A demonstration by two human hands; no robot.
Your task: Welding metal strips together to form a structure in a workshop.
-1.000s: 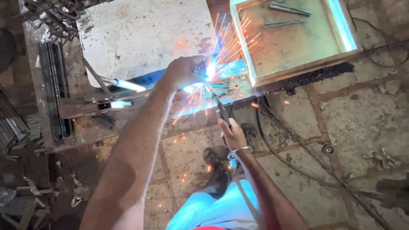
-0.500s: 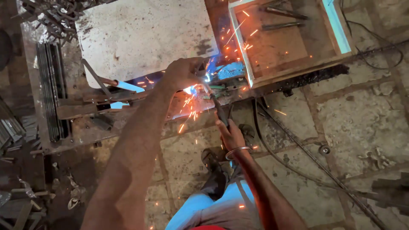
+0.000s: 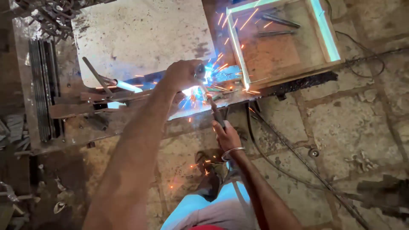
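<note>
My left hand point(image 3: 182, 75) is closed over a metal piece at the edge of the workbench, right beside a bright blue-white welding arc point(image 3: 195, 91). My right hand point(image 3: 226, 137), with a metal bangle on its wrist, grips a dark electrode holder point(image 3: 217, 116) below the bench. The holder's rod slants up-left into the arc. Orange sparks fly up toward a square metal frame point(image 3: 238, 55) lying on the bench and fall down to the floor.
A white sheet point(image 3: 140, 34) covers the bench top. Long metal bars point(image 3: 40, 93) and scrap lie at the left. A black cable point(image 3: 272, 140) trails over the stone floor at the right. My sandalled foot point(image 3: 208, 174) stands under the bench edge.
Both hands have stayed almost in place. The wide spray of sparks toward the frame has thinned, and more sparks now drop to the floor.
</note>
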